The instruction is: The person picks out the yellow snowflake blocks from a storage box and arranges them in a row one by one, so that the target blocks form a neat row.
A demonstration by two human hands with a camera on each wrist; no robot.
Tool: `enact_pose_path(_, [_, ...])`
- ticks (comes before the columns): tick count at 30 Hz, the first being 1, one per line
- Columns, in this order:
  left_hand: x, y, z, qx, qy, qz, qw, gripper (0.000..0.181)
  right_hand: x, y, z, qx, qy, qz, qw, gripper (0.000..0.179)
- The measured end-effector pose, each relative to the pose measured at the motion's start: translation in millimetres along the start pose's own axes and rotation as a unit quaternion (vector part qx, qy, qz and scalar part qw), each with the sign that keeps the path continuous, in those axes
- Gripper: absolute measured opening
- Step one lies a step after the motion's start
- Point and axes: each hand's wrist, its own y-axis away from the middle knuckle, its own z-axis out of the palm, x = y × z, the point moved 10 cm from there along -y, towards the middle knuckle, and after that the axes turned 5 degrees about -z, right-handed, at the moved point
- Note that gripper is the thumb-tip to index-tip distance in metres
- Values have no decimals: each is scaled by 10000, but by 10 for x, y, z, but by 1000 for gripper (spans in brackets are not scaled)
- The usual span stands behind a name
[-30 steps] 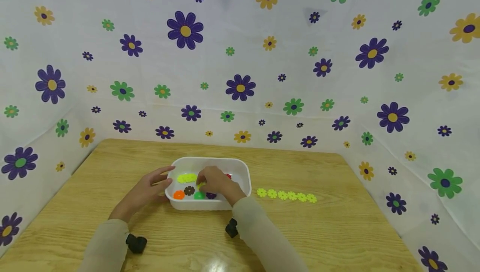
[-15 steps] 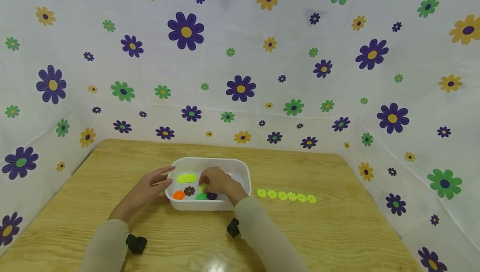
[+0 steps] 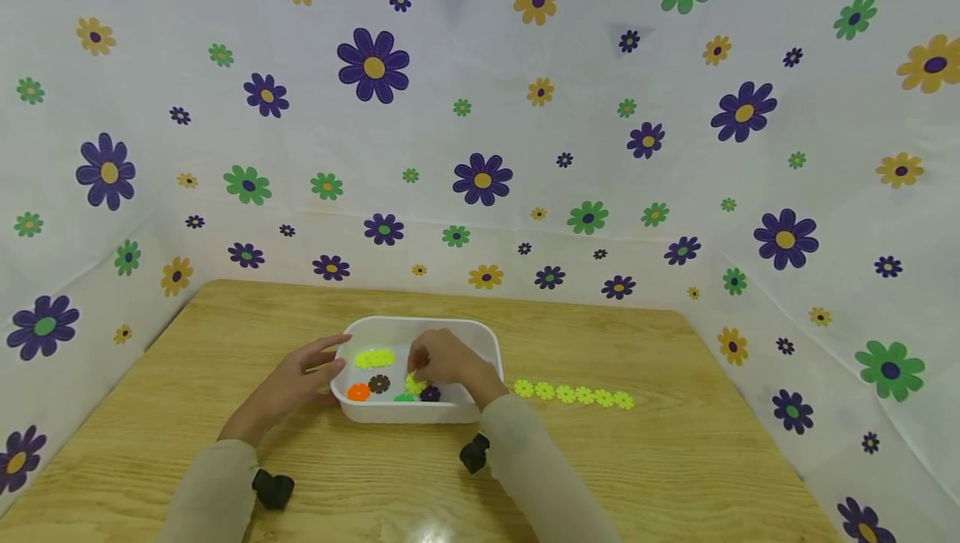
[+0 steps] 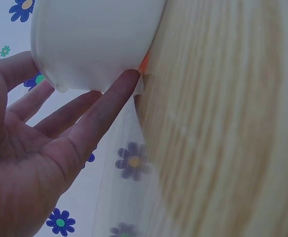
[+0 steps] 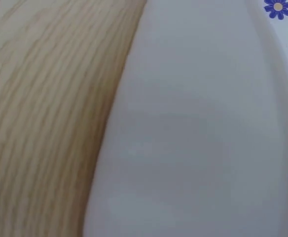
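Note:
A white plastic tub [image 3: 397, 414] stands on the table with several notched, flower-shaped plastic discs in it. My left hand [image 3: 303, 372] rests against the tub's left end; in the left wrist view its fingers [image 4: 107, 111] stretch along the outer wall. My right hand [image 3: 446, 360] reaches over the rim and pinches a yellow flower-shaped disc [image 3: 415, 385] inside. Near it lie a dark purple disc [image 3: 431, 394] and a green disc [image 3: 405, 398], partly hidden by the front wall. The right wrist view has only the tub wall [image 5: 193, 123] and tabletop, no hand.
Farther left in the tub are an orange disc [image 3: 358, 392], a brown disc [image 3: 379, 384] and overlapping yellow discs [image 3: 374, 358]. Outside, right of the tub, a row of yellow discs [image 3: 573, 394] lies on the wooden table [image 3: 675, 460]. A flower-printed cloth [image 3: 420, 127] encloses the back and sides.
My right hand has shifted slightly right inside the tub, and the yellow disc at its fingertips shows more fully. The green and purple discs have slid a little right. My left hand stays put.

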Motion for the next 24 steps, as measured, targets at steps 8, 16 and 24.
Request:
enact_pose_path(8, [2, 11, 7, -24, 29, -43, 10000, 63, -18, 155, -171, 130, -659, 124, 9977, 3])
enact_pose_path(16, [-4, 5, 10, -65, 67, -32, 10000, 64, 11, 294, -318, 334, -1062, -15, 9938, 4])
enact_pose_path(24, [-1, 6, 16, -105, 117, -9, 9999, 64, 121, 471, -471, 594, -1256, 47, 9903, 5])
